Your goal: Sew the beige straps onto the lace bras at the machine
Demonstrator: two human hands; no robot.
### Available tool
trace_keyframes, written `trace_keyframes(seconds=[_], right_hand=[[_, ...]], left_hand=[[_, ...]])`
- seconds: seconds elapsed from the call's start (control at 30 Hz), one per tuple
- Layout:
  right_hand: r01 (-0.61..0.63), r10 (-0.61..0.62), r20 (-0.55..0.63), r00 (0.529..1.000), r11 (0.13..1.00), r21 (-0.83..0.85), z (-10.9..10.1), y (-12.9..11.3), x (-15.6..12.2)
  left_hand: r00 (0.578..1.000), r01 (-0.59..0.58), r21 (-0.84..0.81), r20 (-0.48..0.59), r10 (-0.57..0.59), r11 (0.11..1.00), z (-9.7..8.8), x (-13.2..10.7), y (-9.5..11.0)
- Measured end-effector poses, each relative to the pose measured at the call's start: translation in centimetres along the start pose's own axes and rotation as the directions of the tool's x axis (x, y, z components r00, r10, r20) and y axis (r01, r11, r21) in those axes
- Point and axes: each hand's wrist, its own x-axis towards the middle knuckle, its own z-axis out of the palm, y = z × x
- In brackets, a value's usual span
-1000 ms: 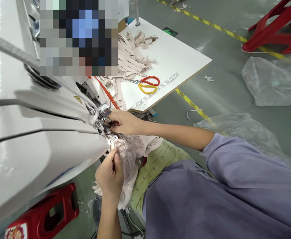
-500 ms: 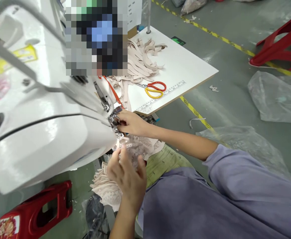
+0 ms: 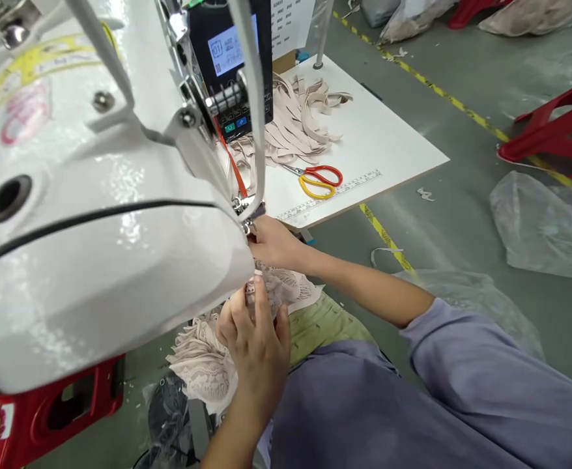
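My left hand (image 3: 257, 339) lies on beige lace fabric (image 3: 288, 286) below the sewing machine head (image 3: 169, 273). Its fingers are stretched out, the thumb stands apart, and the index fingertip touches the work beside the machine's edge. Farther back, my right hand (image 3: 279, 242) reaches in beside the needle area with its fingers curled. The machine head hides those fingertips, so whatever they pinch is out of sight. A bunch of beige lace pieces (image 3: 205, 365) hangs below the machine, left of my left hand.
Red-and-yellow-handled scissors (image 3: 320, 182) and beige strips (image 3: 296, 124) lie on the white table (image 3: 388, 143). A control panel (image 3: 232, 58) stands behind the machine. Red stools (image 3: 61, 410) and plastic bags (image 3: 544, 228) are on the floor.
The view has shifted, so the machine head covers more of the needle area. My left hand's raised fingers have come down onto the lace. The right hand stays at the needle area.
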Motion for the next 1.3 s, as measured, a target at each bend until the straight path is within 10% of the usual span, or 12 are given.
trace_keyframes(seconds=[1.07, 1.2, 1.3], right_hand=[[0.066, -0.068, -0.028, 0.997, 0.996, -0.066, 0.6, 1.0, 0.5], [0.087, -0.091, -0.05, 0.995, 0.992, -0.088, 0.9, 1.3, 0.5], [0.076, -0.081, -0.063, 0.995, 0.994, -0.078, 1.1, 1.4, 0.5]], left_hand=[[0.994, -0.035, -0.027, -0.101, 0.032, 0.999, 0.2, 0.1, -1.6], [0.969, 0.089, -0.162, -0.216, -0.123, 0.983, 1.0, -0.1, -4.3], [0.954, 0.249, -0.351, -0.073, -0.292, 0.902, 1.8, 0.0, -6.4]])
